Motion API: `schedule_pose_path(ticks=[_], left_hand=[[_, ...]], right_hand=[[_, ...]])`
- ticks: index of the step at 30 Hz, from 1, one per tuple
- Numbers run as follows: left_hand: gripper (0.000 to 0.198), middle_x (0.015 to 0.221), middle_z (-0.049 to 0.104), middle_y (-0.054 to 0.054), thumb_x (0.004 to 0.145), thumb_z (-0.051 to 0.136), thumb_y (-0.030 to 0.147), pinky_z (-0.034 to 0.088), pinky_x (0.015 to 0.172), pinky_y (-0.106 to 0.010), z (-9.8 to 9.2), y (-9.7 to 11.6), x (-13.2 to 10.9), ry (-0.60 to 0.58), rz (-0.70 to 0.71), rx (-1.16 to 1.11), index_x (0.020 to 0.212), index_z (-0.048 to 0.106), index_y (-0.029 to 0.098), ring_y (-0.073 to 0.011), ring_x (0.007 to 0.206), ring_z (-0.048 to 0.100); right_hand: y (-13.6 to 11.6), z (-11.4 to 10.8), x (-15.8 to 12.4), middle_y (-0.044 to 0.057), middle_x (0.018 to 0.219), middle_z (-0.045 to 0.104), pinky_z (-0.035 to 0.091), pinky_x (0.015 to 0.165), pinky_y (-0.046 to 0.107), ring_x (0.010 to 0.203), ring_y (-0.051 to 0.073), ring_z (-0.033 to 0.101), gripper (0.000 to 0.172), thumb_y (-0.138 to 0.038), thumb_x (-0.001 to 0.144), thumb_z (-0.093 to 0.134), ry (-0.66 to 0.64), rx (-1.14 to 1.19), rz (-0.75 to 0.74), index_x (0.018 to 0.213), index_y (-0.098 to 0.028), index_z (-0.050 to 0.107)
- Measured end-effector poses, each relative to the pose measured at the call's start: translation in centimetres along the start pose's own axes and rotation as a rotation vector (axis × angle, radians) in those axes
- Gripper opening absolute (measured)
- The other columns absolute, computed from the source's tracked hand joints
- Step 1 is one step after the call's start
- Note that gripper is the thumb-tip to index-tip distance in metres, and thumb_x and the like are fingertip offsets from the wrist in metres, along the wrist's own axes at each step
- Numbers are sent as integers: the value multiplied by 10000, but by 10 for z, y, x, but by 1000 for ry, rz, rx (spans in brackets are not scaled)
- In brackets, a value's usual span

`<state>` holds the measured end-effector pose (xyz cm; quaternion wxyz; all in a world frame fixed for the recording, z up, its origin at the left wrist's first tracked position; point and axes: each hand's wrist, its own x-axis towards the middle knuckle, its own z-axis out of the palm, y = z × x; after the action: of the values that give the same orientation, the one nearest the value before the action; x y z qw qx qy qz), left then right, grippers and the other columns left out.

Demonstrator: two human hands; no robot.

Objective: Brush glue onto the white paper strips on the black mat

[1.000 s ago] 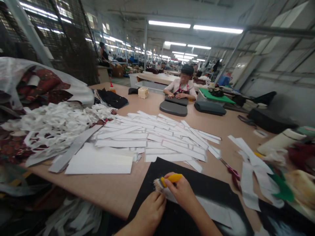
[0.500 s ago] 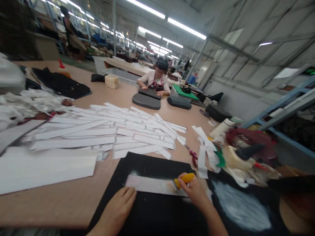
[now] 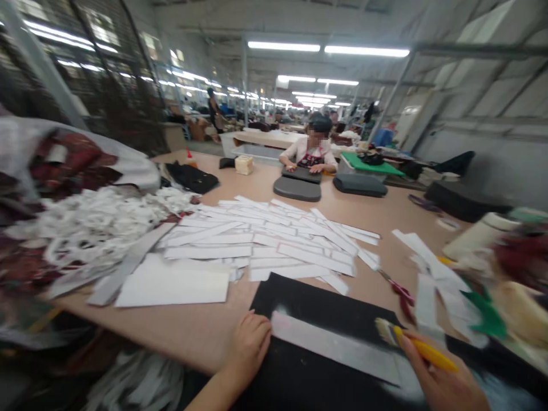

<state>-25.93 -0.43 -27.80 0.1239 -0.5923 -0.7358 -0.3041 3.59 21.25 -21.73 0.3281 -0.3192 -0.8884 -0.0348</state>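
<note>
The left hand (image 3: 249, 342) is resting at the near edge of the surface (image 3: 201, 331), with its fingers (image 3: 262, 326) lying flat and lightly bent, holding nothing. The fingertips are touching the left border of the black mat (image 3: 317, 302), just beside the left end of the white strip (image 3: 334, 345). This strip is lying flat on the mat and is running from the left hand toward the right, a little slanted toward the near side.

The right hand (image 3: 445, 383) is at the near right corner, and its fingers are closing around the yellow handle of the brush (image 3: 413, 344). The bristles are pointing to the left and are standing just above the right end of the strip; the picture is blurred there, so I cannot tell if they are touching it.

Behind the mat, a wide pile of cut strips (image 3: 274, 240) is spreading over the middle of the surface. A white sheet (image 3: 175, 285) is lying to its near left, and a heap of white scraps (image 3: 94, 217) is lying further left. Scissors (image 3: 400, 292) with red handles are lying right of the mat. At the far side, a person (image 3: 312, 154) is sitting with both hands on dark grey pads (image 3: 299, 187).
</note>
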Motion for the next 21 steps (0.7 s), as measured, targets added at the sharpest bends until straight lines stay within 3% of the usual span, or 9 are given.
schedule_pose_path(ticks=[3, 7, 13, 18, 21], left_hand=[[124, 838, 603, -25, 838, 460, 163, 419, 795, -339, -9, -35, 2, -4, -299, 207, 824, 579, 194, -175, 821, 545], [135, 881, 582, -86, 811, 503, 213, 398, 770, -389, -27, -69, 2, 58, -502, 373, 903, 573, 143, -240, 856, 528], [158, 756, 585, -36, 827, 439, 160, 390, 710, -332, -36, -85, -4, 42, -505, 351, 751, 576, 177, -195, 755, 548], [148, 755, 595, -30, 811, 436, 142, 409, 704, -328, -35, -92, -10, 87, -492, 277, 750, 566, 181, -186, 744, 561], [133, 784, 599, -44, 809, 424, 138, 436, 714, -328, -33, -94, -12, 156, -477, 229, 799, 553, 170, -181, 755, 565]], right_hand=[[-36, 28, 13, 57, 866, 678, 487, 672, 282, 712, 185, 635, 319, -428, 858, 465, 76, 213, -102, 1054, -229, 617], [-105, 65, 25, 7, 718, 645, 492, 595, 222, 605, 136, 608, 318, -294, 887, 452, -33, 417, -256, 1193, -227, 508], [-186, 107, 43, 29, 719, 640, 482, 587, 251, 616, 157, 593, 299, -120, 852, 377, -102, 515, -340, 1062, -207, 571], [-238, 130, 72, 70, 849, 649, 464, 706, 311, 767, 205, 593, 406, -23, 740, 395, -405, 503, -281, 1070, -179, 574], [-264, 155, 99, 99, 963, 629, 436, 800, 308, 898, 206, 577, 444, -19, 729, 404, -521, 574, -249, 1135, -152, 526]])
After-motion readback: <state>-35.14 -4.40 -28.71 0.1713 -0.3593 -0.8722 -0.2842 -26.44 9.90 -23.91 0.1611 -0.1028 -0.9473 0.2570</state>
